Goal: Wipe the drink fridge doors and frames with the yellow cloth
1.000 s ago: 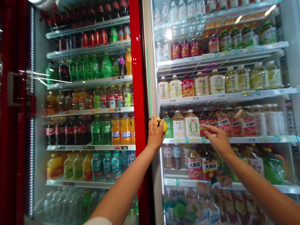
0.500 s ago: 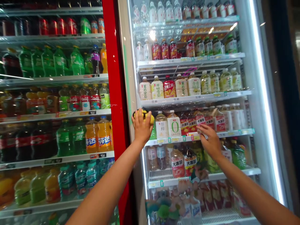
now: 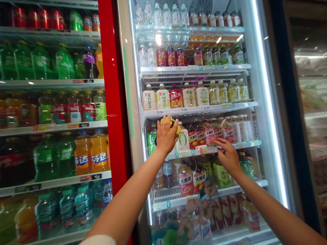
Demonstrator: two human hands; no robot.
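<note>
My left hand (image 3: 166, 134) presses a soft-looking yellow-and-black object (image 3: 180, 129) against the fridge's glass door, its fingers bent over it. Most of that object hides under the palm, so I cannot make out its exact kind. My right hand (image 3: 228, 154) is at the glass farther right, with fingers loosely stretched and nothing visible in them. Behind the glass, near my left hand, stand a green bottle (image 3: 152, 137) and a white bottle marked 0 (image 3: 182, 137). Red-labelled tea bottles (image 3: 209, 133) stand near my right fingertips.
A red frame (image 3: 112, 112) divides this fridge from another at left, holding orange soda bottles (image 3: 82, 153) and green bottles. Flower shapes (image 3: 178, 226) show low on the glass. A bright light strip (image 3: 268, 102) runs down the right side. More shelves (image 3: 310, 112) appear at far right.
My left hand has slid right across the glass with the yellow-and-black object, now covering the bottle beside the 0 bottle. My right hand keeps about its place; the view has shifted right.
</note>
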